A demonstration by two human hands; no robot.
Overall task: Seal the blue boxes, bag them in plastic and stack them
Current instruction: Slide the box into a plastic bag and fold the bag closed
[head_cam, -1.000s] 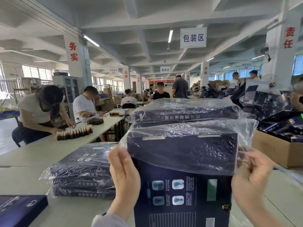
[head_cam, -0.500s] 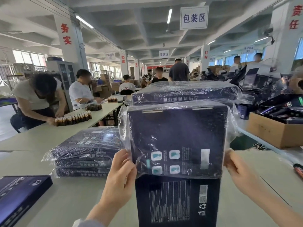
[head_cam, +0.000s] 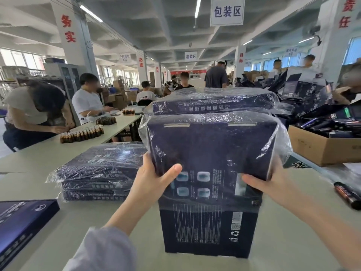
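Observation:
A dark blue box (head_cam: pixel 207 227) stands upright on the table before me. A clear plastic bag (head_cam: pixel 281 141) covers its upper half, down to about the row of printed icons. My left hand (head_cam: pixel 154 182) grips the box's left edge through the bag, thumb across the front. My right hand (head_cam: pixel 267 184) grips the right edge the same way. Behind it rises a stack of bagged blue boxes (head_cam: pixel 213 104). A lower stack of bagged boxes (head_cam: pixel 97 173) lies to the left.
An unbagged blue box (head_cam: pixel 21 223) lies at the near left table edge. A cardboard carton (head_cam: pixel 322 147) of dark items sits at the right, and a dark tube (head_cam: pixel 347 194) lies nearer. People work over rows of small brown bottles (head_cam: pixel 82 133) at the left table.
The bag has slid further down the box. Both hands moved from pinching the bag's lower edge to gripping the box's sides. The camera has tilted downward.

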